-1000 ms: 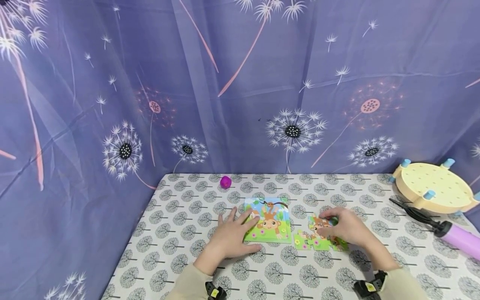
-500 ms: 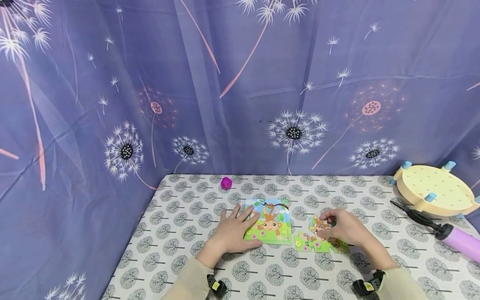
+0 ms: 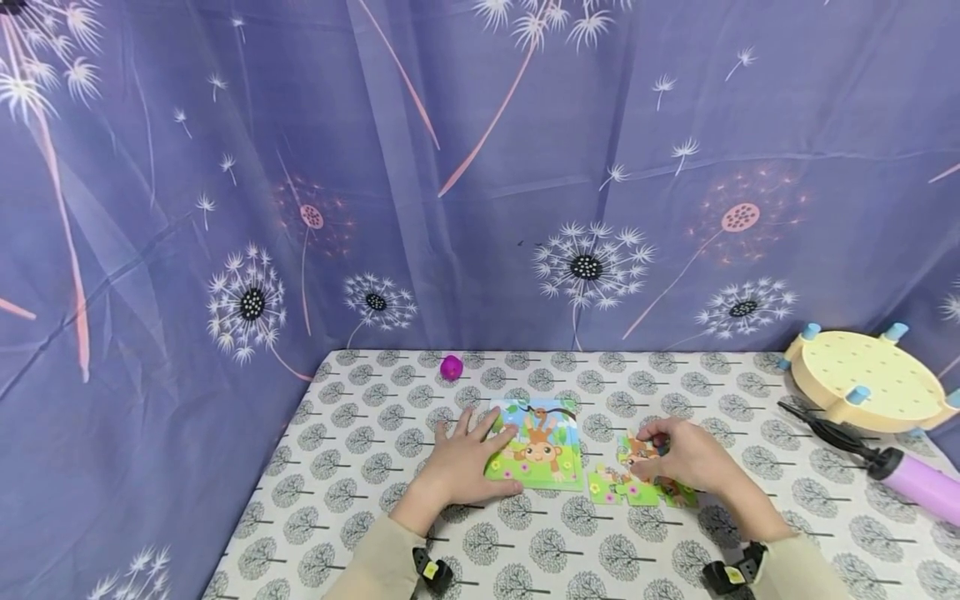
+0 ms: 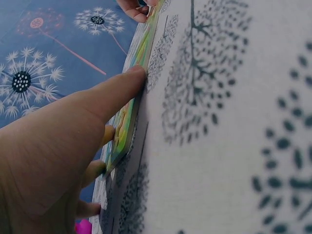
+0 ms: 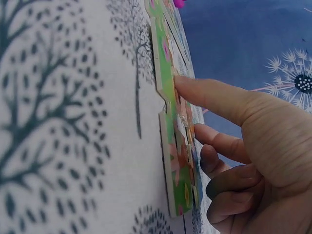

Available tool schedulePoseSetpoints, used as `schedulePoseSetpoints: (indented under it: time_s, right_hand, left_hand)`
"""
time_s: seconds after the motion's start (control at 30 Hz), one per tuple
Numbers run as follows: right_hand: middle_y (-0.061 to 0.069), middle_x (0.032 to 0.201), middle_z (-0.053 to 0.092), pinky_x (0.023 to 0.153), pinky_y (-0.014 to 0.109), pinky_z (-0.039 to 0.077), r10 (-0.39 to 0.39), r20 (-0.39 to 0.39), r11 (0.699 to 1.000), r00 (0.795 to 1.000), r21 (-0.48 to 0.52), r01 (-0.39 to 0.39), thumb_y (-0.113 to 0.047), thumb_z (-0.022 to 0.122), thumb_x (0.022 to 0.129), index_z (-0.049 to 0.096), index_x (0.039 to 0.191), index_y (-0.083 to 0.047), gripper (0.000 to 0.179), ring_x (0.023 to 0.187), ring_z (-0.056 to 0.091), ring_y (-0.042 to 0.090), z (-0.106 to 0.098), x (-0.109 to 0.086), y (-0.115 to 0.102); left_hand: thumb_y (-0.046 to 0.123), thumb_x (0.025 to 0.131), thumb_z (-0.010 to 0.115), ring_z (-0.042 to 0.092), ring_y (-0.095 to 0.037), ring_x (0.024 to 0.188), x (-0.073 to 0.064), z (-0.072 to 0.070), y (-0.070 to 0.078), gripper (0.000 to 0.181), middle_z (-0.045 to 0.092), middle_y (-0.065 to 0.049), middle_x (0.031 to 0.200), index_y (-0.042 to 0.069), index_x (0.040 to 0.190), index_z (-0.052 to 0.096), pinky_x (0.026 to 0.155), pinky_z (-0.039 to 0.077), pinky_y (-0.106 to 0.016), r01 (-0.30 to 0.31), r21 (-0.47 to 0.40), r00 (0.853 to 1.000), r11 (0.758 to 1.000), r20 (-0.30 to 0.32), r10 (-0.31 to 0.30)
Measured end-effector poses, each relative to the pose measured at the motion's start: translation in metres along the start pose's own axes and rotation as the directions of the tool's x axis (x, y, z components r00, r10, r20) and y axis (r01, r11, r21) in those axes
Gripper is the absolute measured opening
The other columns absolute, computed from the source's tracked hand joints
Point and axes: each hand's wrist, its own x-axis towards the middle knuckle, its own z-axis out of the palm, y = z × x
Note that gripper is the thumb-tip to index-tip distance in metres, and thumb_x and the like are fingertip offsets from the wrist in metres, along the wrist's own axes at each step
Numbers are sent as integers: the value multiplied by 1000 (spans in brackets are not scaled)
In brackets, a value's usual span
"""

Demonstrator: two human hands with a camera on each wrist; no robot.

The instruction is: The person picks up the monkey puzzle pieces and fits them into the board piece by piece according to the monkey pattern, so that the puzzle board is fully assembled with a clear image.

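On the tablecloth in the head view lies a square monkey picture board (image 3: pixel 538 454). My left hand (image 3: pixel 459 467) rests with spread, fairly straight fingers at its left side; the left wrist view has that thumb (image 4: pixel 119 87) along the board's edge. To the right, several joined jigsaw puzzle pieces (image 3: pixel 626 492) show a monkey on green ground. Over them my right hand (image 3: pixel 693 454) pinches a piece between thumb and index finger, and its other fingers are curled in the right wrist view. The hand hides part of these pieces (image 5: pixel 179 170).
A small purple ball-like object (image 3: pixel 451 367) sits near the table's back edge. At the right are a cream round tray-like thing with blue pegs (image 3: pixel 870 375), a black cable (image 3: pixel 832 432) and a lilac cylinder (image 3: pixel 922 483). A purple dandelion curtain (image 3: pixel 480 208) hangs behind.
Both hands stay almost where they were. The left fingers have shifted very slightly left on the board, and the puzzle pieces look unmoved.
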Motion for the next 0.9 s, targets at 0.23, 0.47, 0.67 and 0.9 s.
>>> schedulePoseSetpoints:
  time_s: [0.23, 0.47, 0.67, 0.9]
  right_hand:
    - [1, 87, 58, 60, 31, 44, 6, 10, 999, 1000, -37, -6, -44, 95, 68, 72, 111, -9, 60, 70, 49, 18, 1, 1, -2]
    - [2, 83, 57, 61, 32, 45, 11, 9, 999, 1000, -40, -11, -40, 97, 66, 68, 103, -11, 56, 69, 50, 19, 0, 1, -6]
    - [1, 88, 63, 64, 30, 49, 4, -33, 999, 999, 36, -3, -34, 95, 71, 67, 106, -10, 50, 72, 55, 18, 1, -1, -4]
    - [-3, 90, 70, 66, 27, 54, -39, -104, 995, 994, 90, 49, -27, 85, 87, 73, 106, -11, 27, 78, 63, 15, 0, -3, 1]
  left_hand:
    - [90, 82, 50, 16, -52, 153, 0, -2, -1, 97, 16, -2, 173, 41, 163, 32, 106, 18, -87, 10, -16, 1000, 1000, -6, -10]
    - [89, 83, 51, 16, -52, 153, 1, -1, -1, 96, 16, -3, 173, 40, 163, 32, 105, 18, -87, 8, -17, 1000, 1000, -6, -8]
    - [89, 83, 51, 15, -52, 152, 1, -3, 0, 96, 15, -3, 173, 40, 163, 31, 105, 18, -87, 9, -23, 1000, 1000, -3, -9]
    - [88, 82, 53, 17, -53, 152, 0, -5, -1, 97, 18, -3, 173, 39, 163, 33, 104, 19, -88, 3, -17, 1000, 1000, -9, -3]
